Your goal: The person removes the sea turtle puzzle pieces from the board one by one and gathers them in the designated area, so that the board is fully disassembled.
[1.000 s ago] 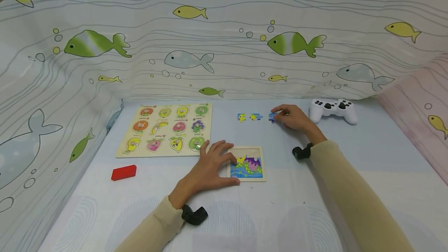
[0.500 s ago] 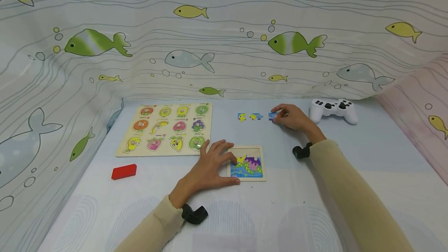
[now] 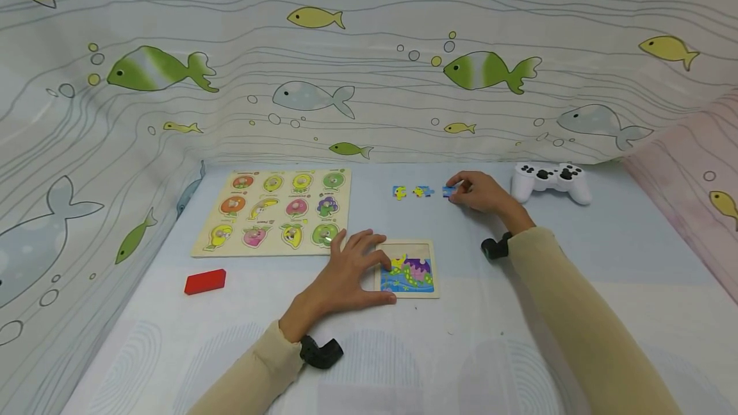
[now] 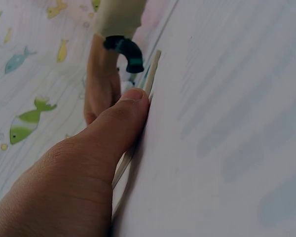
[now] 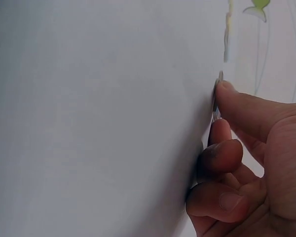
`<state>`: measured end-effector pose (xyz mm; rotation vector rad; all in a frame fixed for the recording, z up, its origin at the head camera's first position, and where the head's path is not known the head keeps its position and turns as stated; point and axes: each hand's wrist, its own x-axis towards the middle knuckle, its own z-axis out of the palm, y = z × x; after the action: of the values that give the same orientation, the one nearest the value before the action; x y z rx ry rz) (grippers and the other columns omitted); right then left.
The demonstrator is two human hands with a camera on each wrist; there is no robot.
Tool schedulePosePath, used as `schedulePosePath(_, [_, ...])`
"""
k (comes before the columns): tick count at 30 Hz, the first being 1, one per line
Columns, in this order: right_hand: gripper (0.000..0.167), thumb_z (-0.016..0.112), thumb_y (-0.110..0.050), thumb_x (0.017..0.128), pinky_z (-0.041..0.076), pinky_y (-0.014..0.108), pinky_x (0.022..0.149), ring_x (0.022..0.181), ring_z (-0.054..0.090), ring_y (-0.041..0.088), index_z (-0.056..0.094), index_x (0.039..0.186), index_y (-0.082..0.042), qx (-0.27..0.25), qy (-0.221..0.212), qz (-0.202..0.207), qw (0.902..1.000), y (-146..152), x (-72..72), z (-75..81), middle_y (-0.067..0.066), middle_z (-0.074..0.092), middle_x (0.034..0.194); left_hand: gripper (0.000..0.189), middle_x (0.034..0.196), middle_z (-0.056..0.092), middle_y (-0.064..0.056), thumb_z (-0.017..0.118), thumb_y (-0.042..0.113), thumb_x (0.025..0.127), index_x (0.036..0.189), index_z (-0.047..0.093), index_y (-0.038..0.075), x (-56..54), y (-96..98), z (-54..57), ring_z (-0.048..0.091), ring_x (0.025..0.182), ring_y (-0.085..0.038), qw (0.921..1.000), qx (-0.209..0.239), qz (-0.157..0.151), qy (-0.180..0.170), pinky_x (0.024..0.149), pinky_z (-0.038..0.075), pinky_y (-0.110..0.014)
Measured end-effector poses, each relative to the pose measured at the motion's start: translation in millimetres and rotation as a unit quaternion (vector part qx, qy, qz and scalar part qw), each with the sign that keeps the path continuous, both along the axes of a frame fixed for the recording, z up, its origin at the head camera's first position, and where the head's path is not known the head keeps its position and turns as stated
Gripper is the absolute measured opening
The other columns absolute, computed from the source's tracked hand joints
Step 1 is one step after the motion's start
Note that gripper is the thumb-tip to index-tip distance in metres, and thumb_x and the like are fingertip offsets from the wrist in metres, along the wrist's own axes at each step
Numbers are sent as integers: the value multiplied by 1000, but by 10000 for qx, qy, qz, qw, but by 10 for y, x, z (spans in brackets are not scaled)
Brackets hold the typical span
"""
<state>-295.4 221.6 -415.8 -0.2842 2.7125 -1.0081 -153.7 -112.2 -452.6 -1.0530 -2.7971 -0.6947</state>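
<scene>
My left hand (image 3: 346, 280) holds the small wooden jigsaw tray (image 3: 435, 274) at its left side, thumb along the near edge and a bent index finger over the picture. In the left wrist view the thumb (image 4: 118, 116) presses against the tray's thin edge (image 4: 153, 71). Joined pieces fill the lower part of the tray, and bare wood shows along its top. At the back, my right hand (image 3: 478, 192) pinches a blue jigsaw piece (image 3: 447, 191) between thumb and finger, low over the table. Two yellow-and-blue pieces, one (image 3: 400, 193) and another (image 3: 423, 191), lie left of it.
A wooden fruit puzzle board (image 3: 277, 219) lies at the back left, almost touching my left fingers. In front of it is a red block (image 3: 205, 282). A white game controller (image 3: 550, 182) sits behind my right hand, near the fish-printed back cloth (image 3: 380, 69).
</scene>
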Motion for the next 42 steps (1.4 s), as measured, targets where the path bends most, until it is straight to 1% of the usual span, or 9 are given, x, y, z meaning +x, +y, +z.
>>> schedulePosePath(11, [36,66,-20,99,41,32,72,89,51,25,65,133,-9,127,125,-17,9998,-10,-9,-8,14,61,104,45,155,48,-1,75,66,78,108,63,35,-9,-4,-20,33,151,-30,10000,-52,15,2,119,7,-70])
schedulePosePath(16, [43,64,-25,100,42,33,76,94,52,27,60,141,-13,120,141,-210,9996,0,24,-30,16,62,111,45,155,48,-2,76,66,78,108,63,34,-1,-6,-27,34,151,-31,10000,-13,-18,26,119,7,-71])
schedulePosePath(21, [47,62,-29,101,42,35,82,100,53,28,55,146,-15,-253,61,-534,9982,20,115,-34,17,61,118,45,154,49,-3,76,65,78,108,63,34,-1,-5,-26,34,151,-31,10000,53,-32,59,119,7,-71])
schedulePosePath(25, [44,61,-31,102,43,32,78,93,54,25,57,143,-15,-541,204,-585,9966,29,206,-60,16,63,114,46,154,49,-4,76,65,78,108,63,33,-9,-2,-26,33,151,-32,9999,32,-36,107,118,7,-71])
schedulePosePath(28, [41,62,-30,102,45,27,71,86,53,21,61,139,-13,-772,239,-447,9957,7,306,-79,14,64,108,47,154,49,-5,75,66,78,108,63,33,-13,3,-22,33,151,-32,9999,-22,-52,146,118,7,-72])
schedulePosePath(31, [38,64,-27,101,47,25,66,84,53,20,63,135,-10,-949,176,-115,9953,-54,426,-84,13,63,105,46,155,48,-5,73,67,79,109,62,33,-13,11,-16,32,152,-32,9999,-45,-78,128,118,6,-72])
schedulePosePath(34, [34,66,-25,100,47,25,68,86,53,20,67,130,-10,-844,157,223,9961,-140,538,-77,11,63,103,44,155,47,-4,68,67,82,110,62,34,-14,16,0,30,153,-31,9999,-66,-111,64,118,4,-71])
schedulePosePath(38, [28,69,-24,97,44,27,69,84,53,20,71,123,-13,-633,201,578,9961,-267,681,-67,7,64,100,37,155,47,-4,63,61,87,111,62,33,-18,15,19,31,152,-31,9998,-53,-170,39,118,4,-72])
schedulePosePath(42, [26,73,-20,94,45,28,71,82,53,19,73,119,-14,-534,444,937,9932,-382,842,-68,4,65,97,33,154,49,-7,64,54,88,111,64,30,-15,16,20,33,151,-33,9997,53,-249,-10,117,6,-73])
